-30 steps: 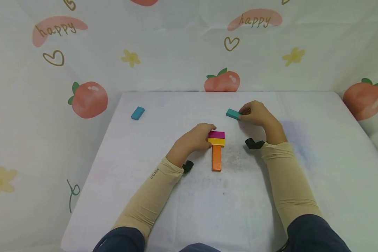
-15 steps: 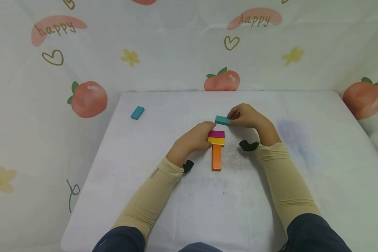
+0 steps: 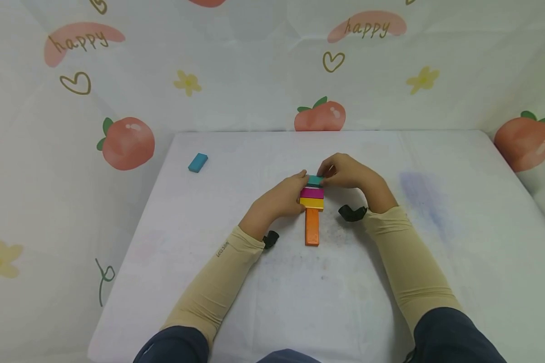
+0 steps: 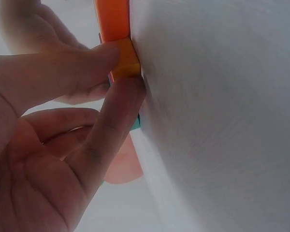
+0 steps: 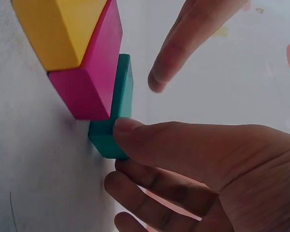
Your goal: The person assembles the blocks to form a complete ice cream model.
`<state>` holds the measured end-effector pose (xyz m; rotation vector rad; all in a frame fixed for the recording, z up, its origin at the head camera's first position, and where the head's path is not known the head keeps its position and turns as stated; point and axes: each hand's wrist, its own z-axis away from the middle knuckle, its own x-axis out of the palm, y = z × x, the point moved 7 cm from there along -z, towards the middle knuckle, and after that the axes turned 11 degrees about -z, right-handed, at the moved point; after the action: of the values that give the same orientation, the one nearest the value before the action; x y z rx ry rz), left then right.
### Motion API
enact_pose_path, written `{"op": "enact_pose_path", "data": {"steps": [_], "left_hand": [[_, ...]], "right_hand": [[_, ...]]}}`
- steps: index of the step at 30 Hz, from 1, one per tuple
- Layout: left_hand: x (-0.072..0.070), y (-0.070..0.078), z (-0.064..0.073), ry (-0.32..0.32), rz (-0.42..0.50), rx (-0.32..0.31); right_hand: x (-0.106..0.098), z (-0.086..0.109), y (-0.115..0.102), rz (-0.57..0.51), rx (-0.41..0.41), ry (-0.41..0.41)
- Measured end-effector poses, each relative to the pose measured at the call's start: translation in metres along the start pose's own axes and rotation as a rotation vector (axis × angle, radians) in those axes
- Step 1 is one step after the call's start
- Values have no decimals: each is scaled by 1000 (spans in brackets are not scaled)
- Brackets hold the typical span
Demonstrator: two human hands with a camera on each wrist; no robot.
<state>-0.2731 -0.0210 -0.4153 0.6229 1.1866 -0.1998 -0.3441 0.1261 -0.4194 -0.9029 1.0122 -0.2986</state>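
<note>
My right hand (image 3: 355,177) pinches a teal block (image 5: 105,141) at its right end, thumb on the near side. The block lies just behind a magenta block (image 3: 312,193), partly overlapped by it in the right wrist view. In front of the magenta one is a yellow block (image 3: 312,202), the two side by side. An orange block (image 3: 312,227) points from the yellow one toward me. My left hand (image 3: 278,202) holds the left ends of the yellow and magenta blocks, its thumb (image 4: 104,55) against the yellow, another finger (image 4: 121,104) along the ends.
A blue block (image 3: 198,163) lies on the white tabletop (image 3: 263,302) at the far left. Behind the table hangs a white cloth (image 3: 254,70) printed with peaches and flowers. Dark wrist-camera mounts (image 3: 353,213) stick out near the hands.
My right hand has brought the teal block left and nearer, from the back right up behind the magenta block. My left hand has stayed at the block ends, its fingertips shifting slightly.
</note>
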Motion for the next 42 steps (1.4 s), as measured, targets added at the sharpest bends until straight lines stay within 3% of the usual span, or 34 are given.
{"op": "enact_pose_path", "data": {"steps": [42], "left_hand": [[2, 0, -2, -22, -50, 6]], "right_hand": [[5, 4, -6, 26, 28, -78]]}}
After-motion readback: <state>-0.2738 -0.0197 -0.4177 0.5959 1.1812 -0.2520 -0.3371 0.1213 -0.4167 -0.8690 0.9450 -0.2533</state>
